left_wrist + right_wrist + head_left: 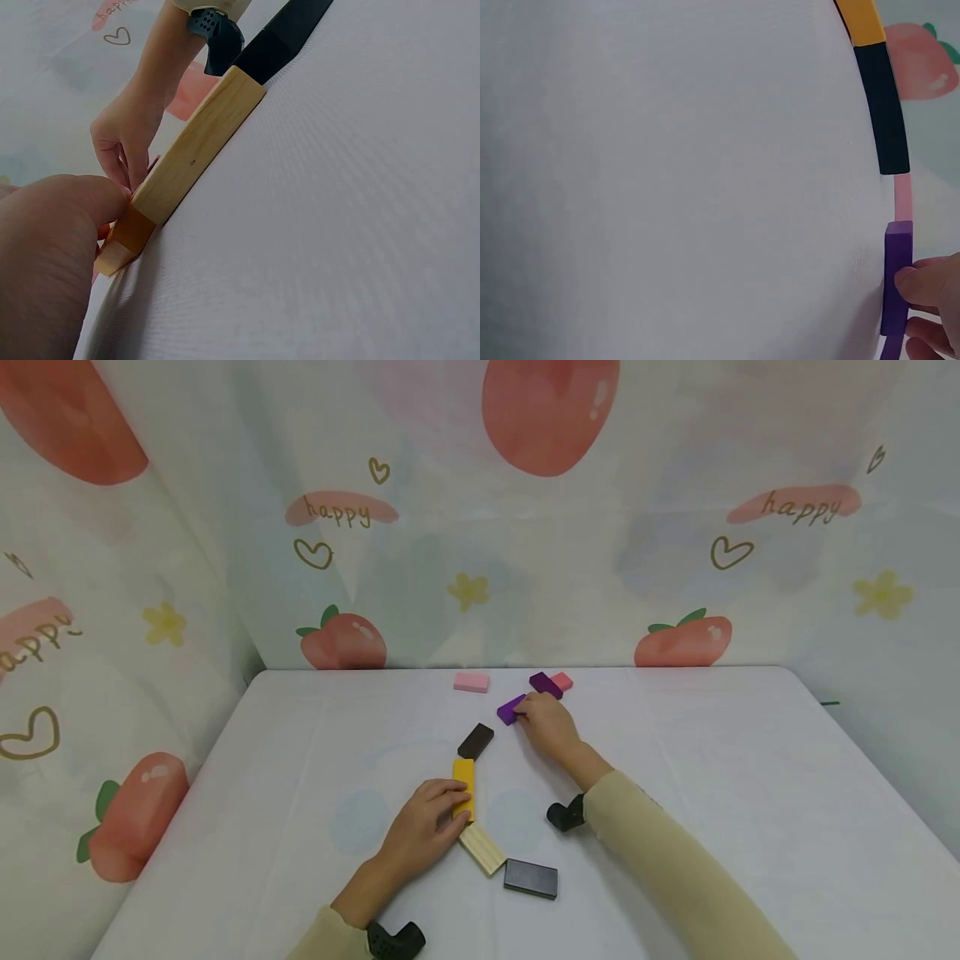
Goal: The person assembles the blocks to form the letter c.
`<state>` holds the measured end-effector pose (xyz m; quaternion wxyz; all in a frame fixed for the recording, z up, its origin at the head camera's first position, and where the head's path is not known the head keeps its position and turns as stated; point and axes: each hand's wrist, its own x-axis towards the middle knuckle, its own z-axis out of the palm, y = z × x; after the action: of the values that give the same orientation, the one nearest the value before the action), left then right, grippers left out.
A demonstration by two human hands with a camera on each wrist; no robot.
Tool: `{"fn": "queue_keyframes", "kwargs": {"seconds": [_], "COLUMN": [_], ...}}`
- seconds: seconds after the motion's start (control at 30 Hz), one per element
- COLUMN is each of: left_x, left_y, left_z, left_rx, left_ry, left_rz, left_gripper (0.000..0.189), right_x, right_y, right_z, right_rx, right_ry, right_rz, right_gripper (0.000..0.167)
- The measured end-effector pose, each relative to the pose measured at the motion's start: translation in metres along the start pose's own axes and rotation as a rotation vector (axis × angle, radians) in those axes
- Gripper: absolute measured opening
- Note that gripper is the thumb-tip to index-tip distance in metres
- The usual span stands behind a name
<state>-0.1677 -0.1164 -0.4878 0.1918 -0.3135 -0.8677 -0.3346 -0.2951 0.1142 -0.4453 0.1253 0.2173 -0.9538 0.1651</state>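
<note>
My right hand pinches a purple block near the back of the table, thumb on its near face in the right wrist view. My left hand holds a yellow block at the middle, its fingers and thumb at the block's sides. Beyond the yellow block's far end lies a dark brown block, set at an angle. Nearer me, a bare wood block meets the yellow one, and a dark grey block follows at its other end. In the left wrist view, the thumb hides part of the yellow block.
At the back edge lie a light pink block, a dark purple block and a coral pink block. A patterned cloth hangs behind the white table. Black wrist devices sit on both sleeves.
</note>
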Motion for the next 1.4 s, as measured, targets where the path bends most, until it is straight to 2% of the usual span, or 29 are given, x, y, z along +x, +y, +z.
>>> {"fn": "queue_keyframes", "kwargs": {"seconds": [0.23,0.67,0.87,1.0,1.4], "left_x": [0.000,0.001,0.001,0.002,0.001], "left_y": [0.000,0.001,0.001,0.001,0.001], "left_z": [0.000,0.000,-0.001,-0.001,0.000], "left_rx": [0.002,0.011,0.017,0.010,-0.001], "left_ry": [0.005,-0.008,-0.017,-0.002,-0.005], "left_rz": [0.005,-0.007,-0.015,0.004,-0.011], "left_gripper": [0.022,0.022,0.023,0.022,0.022], "right_x": [-0.002,-0.002,-0.002,-0.003,-0.004], "right_y": [-0.006,-0.014,-0.014,-0.014,-0.015], "right_z": [-0.001,-0.001,0.000,0.000,0.002], "right_rx": [-0.001,-0.049,-0.055,-0.057,-0.071], "right_ry": [0.009,-0.031,-0.019,-0.014,-0.006], "right_rz": [-0.041,-0.041,-0.037,-0.063,-0.095], "right_gripper": [0.012,0.013,0.013,0.013,0.012]}}
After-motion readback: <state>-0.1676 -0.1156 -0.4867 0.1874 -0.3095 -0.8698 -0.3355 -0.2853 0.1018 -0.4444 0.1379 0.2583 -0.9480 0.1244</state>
